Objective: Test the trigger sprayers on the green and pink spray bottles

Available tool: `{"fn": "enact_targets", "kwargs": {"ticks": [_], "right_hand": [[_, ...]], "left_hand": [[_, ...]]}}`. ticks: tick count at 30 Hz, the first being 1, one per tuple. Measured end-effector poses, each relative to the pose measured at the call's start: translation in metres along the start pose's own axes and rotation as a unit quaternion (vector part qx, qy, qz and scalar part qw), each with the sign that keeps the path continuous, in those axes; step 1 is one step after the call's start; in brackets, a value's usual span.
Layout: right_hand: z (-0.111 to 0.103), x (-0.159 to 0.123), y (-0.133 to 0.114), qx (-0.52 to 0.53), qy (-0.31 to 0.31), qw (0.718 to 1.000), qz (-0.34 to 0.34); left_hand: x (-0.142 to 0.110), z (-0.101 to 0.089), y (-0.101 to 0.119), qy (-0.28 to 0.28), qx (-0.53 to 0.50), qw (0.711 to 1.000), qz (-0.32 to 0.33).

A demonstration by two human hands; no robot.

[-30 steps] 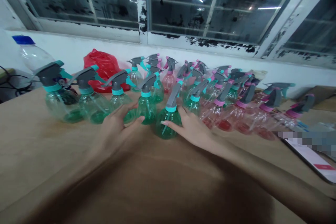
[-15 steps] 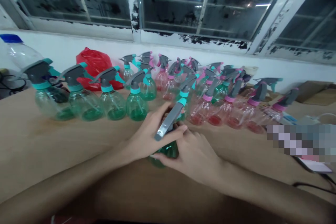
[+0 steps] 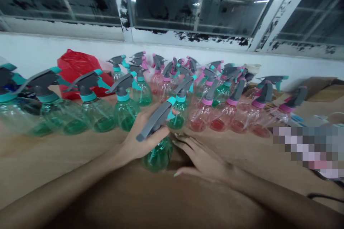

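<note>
A green spray bottle point(image 3: 158, 155) with a grey and turquoise trigger head stands near the front of the table. My left hand point(image 3: 143, 134) is wrapped round its neck just under the trigger head. Right of the bottle, my right hand point(image 3: 202, 157) is open, its fingers stretched toward the bottle and its thumb apart. Whether the right fingertips still touch the bottle, I cannot tell. Behind my hands stand a row of green spray bottles point(image 3: 101, 114) on the left and pink spray bottles point(image 3: 200, 116) on the right, each with some liquid at the bottom.
More spray bottles crowd together behind the front row. A red plastic bag point(image 3: 77, 66) sits at the back left against the white wall point(image 3: 34, 48). At the right are a cardboard box point(image 3: 319, 91), a dark cable point(image 3: 328, 196) and a blurred-out patch.
My right hand has let go of the bottle and opened, moving off to its right. The left hand keeps its grip. The view has shifted, so the left-hand bottles appear farther left.
</note>
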State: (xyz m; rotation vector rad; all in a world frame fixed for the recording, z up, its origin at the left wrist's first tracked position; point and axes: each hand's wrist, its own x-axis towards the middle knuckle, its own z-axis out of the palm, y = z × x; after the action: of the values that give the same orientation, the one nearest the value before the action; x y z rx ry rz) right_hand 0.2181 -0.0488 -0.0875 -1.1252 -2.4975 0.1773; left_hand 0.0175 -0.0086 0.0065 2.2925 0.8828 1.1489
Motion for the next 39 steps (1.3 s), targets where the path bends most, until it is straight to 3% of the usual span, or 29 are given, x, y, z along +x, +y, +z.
{"fn": "enact_targets", "kwargs": {"ticks": [5, 16, 25, 39], "right_hand": [[0.0092, -0.0052, 0.0106, 0.027, -0.005, 0.999, 0.041], [0.0097, -0.0055, 0.0125, 0.047, 0.000, 0.999, 0.025], [0.0085, -0.0053, 0.0110, 0.052, 0.012, 0.998, 0.027], [0.0071, -0.0052, 0.0116, 0.046, 0.000, 0.999, 0.029]], "left_hand": [[0.0007, -0.0064, -0.0084, -0.022, 0.001, 1.000, -0.016], [-0.0013, -0.0089, -0.0062, -0.070, 0.016, 0.997, -0.033], [-0.0044, -0.0056, -0.0078, -0.029, -0.010, 0.998, -0.056], [-0.0051, -0.0030, -0.0053, -0.025, -0.048, 0.996, -0.077]]}}
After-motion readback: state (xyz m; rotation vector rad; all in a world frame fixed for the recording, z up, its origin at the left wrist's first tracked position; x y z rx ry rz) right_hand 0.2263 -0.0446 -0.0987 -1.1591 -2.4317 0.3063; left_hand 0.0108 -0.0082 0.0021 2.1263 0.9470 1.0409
